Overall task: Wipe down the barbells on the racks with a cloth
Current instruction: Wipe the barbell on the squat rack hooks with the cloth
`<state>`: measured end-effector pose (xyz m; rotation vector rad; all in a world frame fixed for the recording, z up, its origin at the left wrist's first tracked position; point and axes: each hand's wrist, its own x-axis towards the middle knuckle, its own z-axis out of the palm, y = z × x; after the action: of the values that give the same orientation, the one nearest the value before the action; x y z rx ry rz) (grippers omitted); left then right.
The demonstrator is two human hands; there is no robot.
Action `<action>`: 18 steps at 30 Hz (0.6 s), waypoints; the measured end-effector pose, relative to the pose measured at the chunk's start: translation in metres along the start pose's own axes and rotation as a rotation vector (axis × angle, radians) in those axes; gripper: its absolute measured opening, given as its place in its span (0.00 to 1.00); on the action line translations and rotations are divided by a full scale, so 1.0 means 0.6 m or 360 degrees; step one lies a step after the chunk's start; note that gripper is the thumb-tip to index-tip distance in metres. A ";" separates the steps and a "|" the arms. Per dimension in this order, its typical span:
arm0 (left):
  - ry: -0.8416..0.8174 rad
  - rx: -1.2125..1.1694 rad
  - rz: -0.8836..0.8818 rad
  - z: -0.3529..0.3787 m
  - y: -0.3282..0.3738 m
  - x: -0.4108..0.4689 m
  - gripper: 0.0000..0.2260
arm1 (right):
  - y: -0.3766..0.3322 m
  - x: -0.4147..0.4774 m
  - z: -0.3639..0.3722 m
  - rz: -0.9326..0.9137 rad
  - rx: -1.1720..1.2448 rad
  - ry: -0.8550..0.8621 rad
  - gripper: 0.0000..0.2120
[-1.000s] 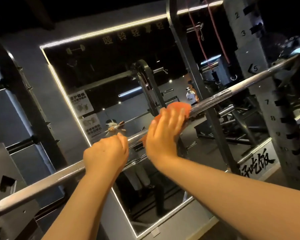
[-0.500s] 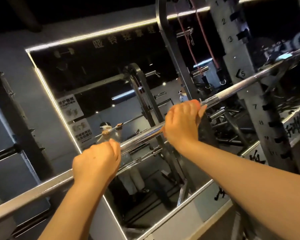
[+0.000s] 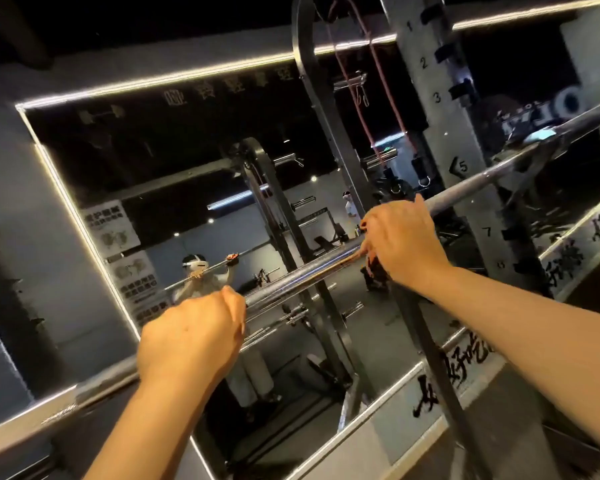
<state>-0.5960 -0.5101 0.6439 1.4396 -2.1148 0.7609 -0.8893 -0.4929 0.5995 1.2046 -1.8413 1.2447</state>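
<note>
The barbell [image 3: 302, 275] lies across the view from 8 o'clock up to 2 o'clock, passing in front of the numbered rack upright [image 3: 465, 174] at 2 o'clock, with the wall mirror [image 3: 146, 174] behind it. The left hand [image 3: 191, 337], at 7 o'clock, is curled round the shaft. The right hand [image 3: 402, 237], at 2 o'clock and well apart from it, is wrapped over the bar with the cloth [image 3: 370, 263] pressed beneath, only a dark reddish edge of it showing. The bar is probably heavy, rigid steel, smooth and slick where polished, so it is best left on the rack and steadied by the shaft. The cloth looks soft and thin and should fold round the bar.
</note>
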 end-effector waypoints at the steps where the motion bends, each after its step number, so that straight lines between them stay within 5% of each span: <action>1: -0.0034 0.0038 0.0000 0.000 0.003 0.005 0.19 | -0.008 0.000 -0.003 0.0134 0.0027 0.0020 0.16; 3: -0.0005 0.0067 0.0058 0.003 0.015 0.014 0.13 | -0.052 -0.013 0.011 0.0192 0.0014 0.0068 0.12; 6: -0.0035 0.0054 0.0150 0.000 0.053 0.023 0.09 | -0.115 -0.059 0.034 -0.0162 0.0170 0.0064 0.13; 12: -0.0072 0.0074 0.0195 -0.005 0.071 0.032 0.21 | -0.042 -0.022 0.017 -0.0757 0.0234 -0.0178 0.17; 15: -0.0038 0.0136 0.0268 -0.001 0.066 0.022 0.18 | 0.034 0.026 -0.004 -0.0522 -0.0191 -0.0250 0.23; 18: -0.0043 0.0171 0.0270 0.001 0.069 0.030 0.13 | 0.050 0.035 -0.024 0.0008 -0.0323 -0.0192 0.15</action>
<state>-0.6407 -0.5103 0.6477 1.3425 -2.2691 0.9368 -0.9251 -0.4823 0.6113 1.1848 -2.0048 0.9788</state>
